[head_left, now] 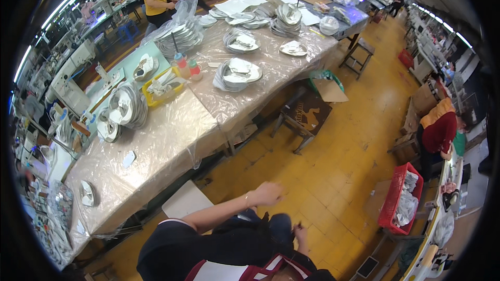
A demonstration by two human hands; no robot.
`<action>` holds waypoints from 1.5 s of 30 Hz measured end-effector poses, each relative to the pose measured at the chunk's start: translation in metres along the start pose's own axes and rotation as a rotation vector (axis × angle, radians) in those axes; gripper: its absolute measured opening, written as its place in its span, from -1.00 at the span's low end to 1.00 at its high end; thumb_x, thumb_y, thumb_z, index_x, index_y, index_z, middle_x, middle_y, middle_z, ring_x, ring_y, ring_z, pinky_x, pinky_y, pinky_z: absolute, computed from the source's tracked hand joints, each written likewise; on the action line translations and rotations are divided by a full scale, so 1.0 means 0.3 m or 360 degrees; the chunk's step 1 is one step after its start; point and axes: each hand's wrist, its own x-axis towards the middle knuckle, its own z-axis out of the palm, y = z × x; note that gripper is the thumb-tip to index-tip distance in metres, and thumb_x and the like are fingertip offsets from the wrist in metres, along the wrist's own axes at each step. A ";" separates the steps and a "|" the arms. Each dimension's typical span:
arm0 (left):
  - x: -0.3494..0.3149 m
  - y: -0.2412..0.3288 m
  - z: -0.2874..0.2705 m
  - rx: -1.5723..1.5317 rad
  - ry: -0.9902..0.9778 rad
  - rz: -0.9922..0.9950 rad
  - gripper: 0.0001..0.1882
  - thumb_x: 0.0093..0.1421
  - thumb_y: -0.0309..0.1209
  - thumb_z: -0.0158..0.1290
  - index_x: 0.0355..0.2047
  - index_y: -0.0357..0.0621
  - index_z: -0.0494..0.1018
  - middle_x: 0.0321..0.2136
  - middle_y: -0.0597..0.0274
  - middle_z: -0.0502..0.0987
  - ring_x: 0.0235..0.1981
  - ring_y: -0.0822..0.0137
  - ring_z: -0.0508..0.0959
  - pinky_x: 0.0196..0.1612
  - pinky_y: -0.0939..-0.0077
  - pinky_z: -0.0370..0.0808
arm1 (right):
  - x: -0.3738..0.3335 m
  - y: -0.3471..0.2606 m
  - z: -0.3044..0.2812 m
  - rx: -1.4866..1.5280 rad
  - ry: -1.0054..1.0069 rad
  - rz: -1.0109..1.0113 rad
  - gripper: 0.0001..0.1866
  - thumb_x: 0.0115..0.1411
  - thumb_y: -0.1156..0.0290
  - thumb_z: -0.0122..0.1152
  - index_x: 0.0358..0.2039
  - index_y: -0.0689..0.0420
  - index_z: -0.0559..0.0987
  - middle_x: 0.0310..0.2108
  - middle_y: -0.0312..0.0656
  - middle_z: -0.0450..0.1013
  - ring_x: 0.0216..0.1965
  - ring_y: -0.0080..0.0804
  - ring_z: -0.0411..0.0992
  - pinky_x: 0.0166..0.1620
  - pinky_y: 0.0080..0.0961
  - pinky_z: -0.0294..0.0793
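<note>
My left hand [267, 193] is held out in front of my body over the yellow floor, apart from the table, with a thin band at the wrist. Motion blurs its fingers, and no object shows in it. My right hand [300, 233] hangs low beside my leg, fingers curled, with a small dark bit at the fingertips that I cannot make out. To the left runs a long table [172, 130] covered in clear plastic. Stacks of grey-white cut pieces [237, 74] lie on it, with a single small piece [87, 193] at its near left end.
A pale stool [186, 199] stands close by my left arm, and a dark wooden stool [302, 114] stands farther along the table. A yellow basket [151, 100] and bottles [181, 62] sit on the table. At right are a red crate [394, 203] and a person in red [439, 134].
</note>
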 end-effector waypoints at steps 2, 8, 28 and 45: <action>0.115 -0.035 -0.153 -0.0012 0.0150 -0.0006 -0.56 0.21 -0.16 0.03 -0.05 -0.24 0.41 -0.13 -0.25 0.48 -0.15 -0.19 0.52 -0.10 0.05 0.48 | 0.127 -0.069 -0.064 0.0332 -0.0005 0.0062 -0.66 0.20 0.22 0.20 -0.42 0.31 0.59 -0.60 -0.13 0.51 -0.64 -0.45 0.41 -0.56 -0.47 0.35; 0.357 -0.206 -0.346 -0.0202 0.0450 -0.0223 -0.54 0.24 -0.14 0.01 0.00 -0.22 0.38 -0.13 -0.25 0.48 -0.12 -0.19 0.51 -0.07 0.06 0.47 | 0.571 -0.252 -0.172 -0.0330 -0.0230 0.0250 -0.70 0.12 0.22 0.28 -0.30 0.22 0.62 -0.53 -0.04 0.57 -0.46 -0.22 0.56 -0.35 -0.36 0.50; 0.731 -0.592 -0.577 -0.1523 0.0536 -0.0363 -0.52 0.36 -0.09 -0.09 0.11 -0.18 0.40 -0.01 0.11 0.53 0.04 0.23 0.50 0.13 0.40 0.36 | 2.113 -2.129 0.374 -0.0265 -0.0041 -0.0684 -0.51 0.04 0.09 0.32 -0.21 0.27 0.54 -0.24 0.12 0.53 -0.09 0.05 0.47 0.00 -0.19 0.42; 0.895 -0.649 -0.863 -0.1290 0.0259 -0.0273 -0.51 0.31 -0.28 -0.02 0.21 -0.18 0.27 0.23 -0.03 0.28 0.29 0.05 0.22 0.32 0.22 0.12 | 2.261 -2.106 0.342 -0.0547 -0.0282 -0.0747 -0.34 0.06 0.03 0.30 0.06 0.21 0.44 -0.05 0.10 0.48 0.03 -0.02 0.44 0.07 -0.20 0.40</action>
